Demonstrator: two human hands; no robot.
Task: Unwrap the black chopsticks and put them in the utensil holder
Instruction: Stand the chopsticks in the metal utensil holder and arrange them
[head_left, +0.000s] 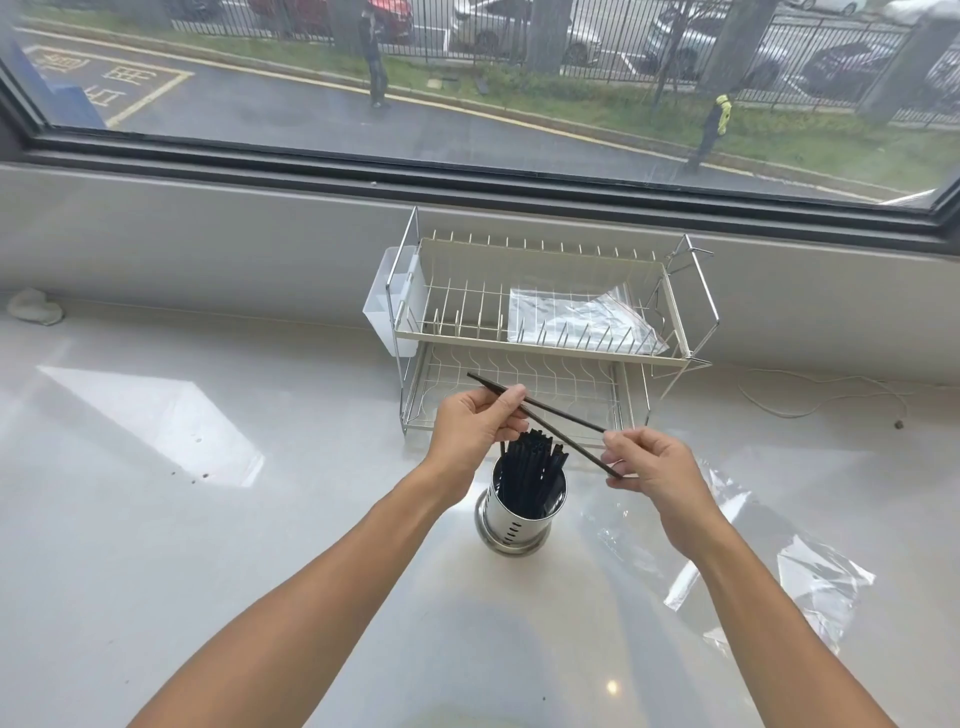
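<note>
Two bare black chopsticks (558, 420) lie nearly level in the air, slightly crossed, just above the utensil holder (514, 525). My left hand (475, 428) pinches their far left part. Their near right ends are gripped by my right hand (649, 465). The holder is a shiny steel cylinder with slots, standing on the white counter between my forearms. Several black chopsticks stand upright inside it. Clear plastic wrappers (810, 577) lie flat on the counter under and to the right of my right forearm.
A two-tier wire dish rack (670, 317) stands behind the holder with a clear plastic bag (582, 317) on its top tier and a white side caddy (382, 306). A thin white cable (810, 410) lies at the right. A grey cloth (34, 306) sits far left.
</note>
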